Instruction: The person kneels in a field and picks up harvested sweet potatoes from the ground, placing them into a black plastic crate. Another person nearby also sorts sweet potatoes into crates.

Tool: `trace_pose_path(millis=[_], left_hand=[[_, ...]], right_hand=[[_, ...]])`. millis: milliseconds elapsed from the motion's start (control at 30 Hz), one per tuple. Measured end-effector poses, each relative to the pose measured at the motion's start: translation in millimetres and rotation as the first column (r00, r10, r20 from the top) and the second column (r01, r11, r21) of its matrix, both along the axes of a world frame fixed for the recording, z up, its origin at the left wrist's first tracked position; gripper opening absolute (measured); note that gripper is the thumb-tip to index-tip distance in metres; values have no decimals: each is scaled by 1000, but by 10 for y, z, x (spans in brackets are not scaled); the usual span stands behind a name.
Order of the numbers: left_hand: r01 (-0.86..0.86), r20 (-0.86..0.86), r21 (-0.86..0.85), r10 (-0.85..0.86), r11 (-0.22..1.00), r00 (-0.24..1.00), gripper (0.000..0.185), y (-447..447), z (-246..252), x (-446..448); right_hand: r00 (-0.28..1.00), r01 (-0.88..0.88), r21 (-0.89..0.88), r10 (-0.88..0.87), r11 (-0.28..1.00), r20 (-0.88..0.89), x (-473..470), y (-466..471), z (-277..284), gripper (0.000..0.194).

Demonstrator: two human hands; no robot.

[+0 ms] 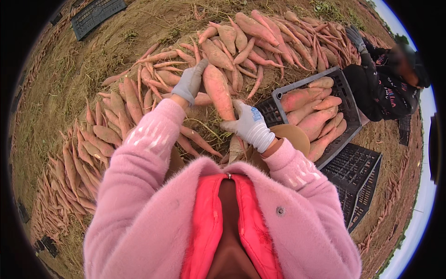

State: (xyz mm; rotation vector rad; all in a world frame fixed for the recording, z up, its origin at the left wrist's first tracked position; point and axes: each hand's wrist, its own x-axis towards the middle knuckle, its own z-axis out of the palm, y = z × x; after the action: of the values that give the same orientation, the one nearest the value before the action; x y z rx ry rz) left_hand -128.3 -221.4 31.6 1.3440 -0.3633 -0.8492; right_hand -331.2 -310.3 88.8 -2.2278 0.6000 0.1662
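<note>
A large pink-skinned sweet potato is held lengthwise between my two gloved hands. My left hand, in a grey work glove, grips its upper end with the thumb along the side. Around its narrow lower end close the fingers of my right hand, in a grey glove with a white knit cuff. Beyond my hands spreads a heap of sweet potatoes. More roots lie on the soil under my wrists. Right of my right hand, a black plastic crate holds several large sweet potatoes.
Another black crate stands beside the filled one. A long row of sweet potatoes curves along my left. At the right, a co-worker sits near the heap, one gloved hand at its edge. A dark crate lies far left.
</note>
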Motion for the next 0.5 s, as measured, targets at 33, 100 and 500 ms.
trace_pose_path(millis=[33, 100, 500], left_hand=[[-41, 154, -1, 40, 999, 987, 56, -8, -26, 41], [-58, 99, 56, 53, 997, 994, 40, 17, -95, 148], [27, -224, 306, 44, 952, 974, 56, 221, -150, 370]], right_hand=[[1000, 13, 24, -13, 1000, 25, -6, -4, 4, 54], [999, -30, 20, 31, 999, -18, -20, -30, 20, 54], [577, 276, 778, -744, 565, 337, -1367, -987, 568, 18]])
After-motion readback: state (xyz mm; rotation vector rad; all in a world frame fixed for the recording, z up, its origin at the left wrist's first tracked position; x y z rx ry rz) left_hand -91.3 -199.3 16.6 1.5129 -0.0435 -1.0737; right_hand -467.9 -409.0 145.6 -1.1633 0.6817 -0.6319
